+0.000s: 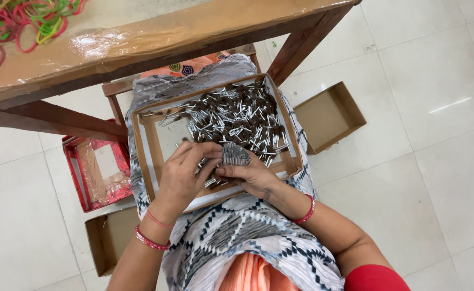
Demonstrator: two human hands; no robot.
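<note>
A shallow cardboard tray [140, 156] rests on my lap, holding a heap of small silver and dark metal pins [237, 116]. My right hand [250, 173] grips a tight bundle of these pins [235, 154], held upright over the tray's near side. My left hand [186, 170] reaches in beside it, fingers touching the bundle and pinching loose pins.
A wooden table [140, 37] covered in clear plastic stands above the tray, with coloured rubber bands [27, 21] at its left corner. An open cardboard box [328, 116] sits on the tiled floor to the right, a red box [99, 170] and another cardboard box [107, 240] to the left.
</note>
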